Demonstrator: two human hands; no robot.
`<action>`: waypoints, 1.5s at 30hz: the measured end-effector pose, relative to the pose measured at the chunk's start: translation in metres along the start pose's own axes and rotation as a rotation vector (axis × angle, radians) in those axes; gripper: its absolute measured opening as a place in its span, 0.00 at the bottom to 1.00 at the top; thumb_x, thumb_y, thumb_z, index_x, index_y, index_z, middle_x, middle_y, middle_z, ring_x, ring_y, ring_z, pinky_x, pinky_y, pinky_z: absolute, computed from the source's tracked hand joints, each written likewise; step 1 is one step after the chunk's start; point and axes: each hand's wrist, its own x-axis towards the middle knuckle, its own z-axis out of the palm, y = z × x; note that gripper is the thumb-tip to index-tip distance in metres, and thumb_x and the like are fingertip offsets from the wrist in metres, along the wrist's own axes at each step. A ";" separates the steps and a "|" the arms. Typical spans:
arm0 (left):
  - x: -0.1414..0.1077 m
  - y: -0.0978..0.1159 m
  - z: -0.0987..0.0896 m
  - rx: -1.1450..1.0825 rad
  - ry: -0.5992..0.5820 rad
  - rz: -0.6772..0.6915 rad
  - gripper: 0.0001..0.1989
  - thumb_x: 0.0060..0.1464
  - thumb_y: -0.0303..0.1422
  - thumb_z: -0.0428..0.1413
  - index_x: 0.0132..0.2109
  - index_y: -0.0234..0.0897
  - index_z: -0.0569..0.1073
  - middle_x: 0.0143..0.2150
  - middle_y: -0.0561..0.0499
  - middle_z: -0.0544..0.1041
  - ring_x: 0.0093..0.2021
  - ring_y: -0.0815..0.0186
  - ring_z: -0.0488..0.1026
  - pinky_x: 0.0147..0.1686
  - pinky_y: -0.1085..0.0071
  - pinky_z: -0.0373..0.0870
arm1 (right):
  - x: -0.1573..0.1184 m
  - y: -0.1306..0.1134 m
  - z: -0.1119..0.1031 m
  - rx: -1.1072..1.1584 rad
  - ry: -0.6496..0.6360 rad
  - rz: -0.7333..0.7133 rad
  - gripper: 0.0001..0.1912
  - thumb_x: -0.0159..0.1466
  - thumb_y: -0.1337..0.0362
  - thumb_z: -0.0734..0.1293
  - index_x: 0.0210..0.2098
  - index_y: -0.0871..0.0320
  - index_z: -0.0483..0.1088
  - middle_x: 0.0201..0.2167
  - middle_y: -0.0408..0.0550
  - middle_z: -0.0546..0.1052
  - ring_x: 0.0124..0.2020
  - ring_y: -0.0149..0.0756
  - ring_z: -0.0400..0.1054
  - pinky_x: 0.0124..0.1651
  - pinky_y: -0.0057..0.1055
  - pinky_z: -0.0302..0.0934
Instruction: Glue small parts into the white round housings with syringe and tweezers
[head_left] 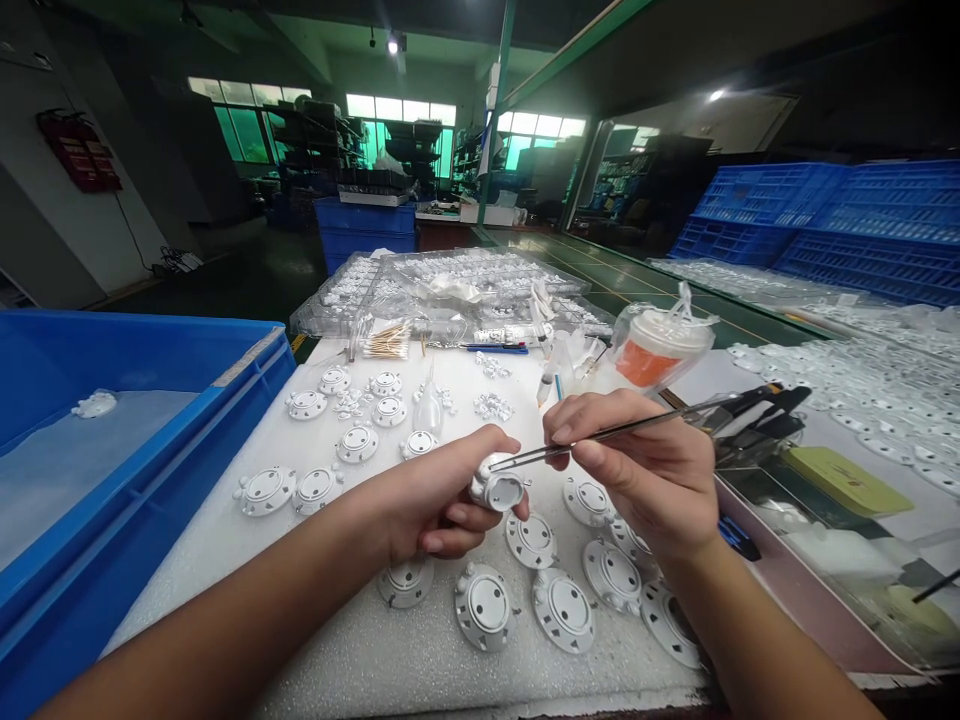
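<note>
My left hand (pixel 450 490) grips a small white moulded figure (pixel 501 488) with a round grey face on its front. Between the thumb and fingers of my right hand (pixel 637 460) is a pair of tweezers (pixel 622 430), whose tips reach the top of the figure. Around and below my hands, several white round discs with dark shapes on their rims, such as this disc (pixel 484 607), lie on a white foam sheet (pixel 315 630). Past my left hand lie a clear dropper bottle (pixel 428 408) and piles of tiny white parts (pixel 493 405).
A blue crate (pixel 150 500) stands at the left with one white piece inside. Cotton swabs (pixel 387 340), pens (pixel 499 349) and clear trays of white parts (pixel 450 285) lie at the back. At the right are a white and orange tub (pixel 660 345), a tool box and a yellow-green sponge (pixel 849 479).
</note>
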 end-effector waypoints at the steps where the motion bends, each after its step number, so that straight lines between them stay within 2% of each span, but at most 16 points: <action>1: 0.000 0.000 0.000 -0.003 -0.009 -0.004 0.23 0.55 0.52 0.46 0.30 0.35 0.70 0.12 0.62 0.50 0.09 0.77 0.42 0.09 0.78 0.39 | 0.000 0.000 0.000 0.000 0.002 0.001 0.06 0.65 0.71 0.68 0.41 0.58 0.76 0.31 0.46 0.74 0.32 0.36 0.69 0.33 0.37 0.62; 31: 0.000 0.001 -0.006 -0.040 -0.088 -0.017 0.24 0.56 0.52 0.45 0.29 0.35 0.71 0.11 0.61 0.49 0.08 0.76 0.42 0.09 0.78 0.39 | 0.001 0.003 -0.001 0.040 0.119 0.024 0.04 0.64 0.67 0.70 0.38 0.57 0.77 0.29 0.47 0.75 0.30 0.37 0.71 0.28 0.33 0.63; 45: -0.001 0.000 -0.004 -0.019 -0.095 -0.001 0.24 0.55 0.51 0.45 0.30 0.35 0.70 0.11 0.61 0.49 0.08 0.76 0.42 0.09 0.77 0.38 | 0.002 0.004 0.001 0.054 0.098 0.058 0.04 0.64 0.66 0.69 0.39 0.56 0.77 0.29 0.46 0.75 0.29 0.36 0.70 0.29 0.32 0.63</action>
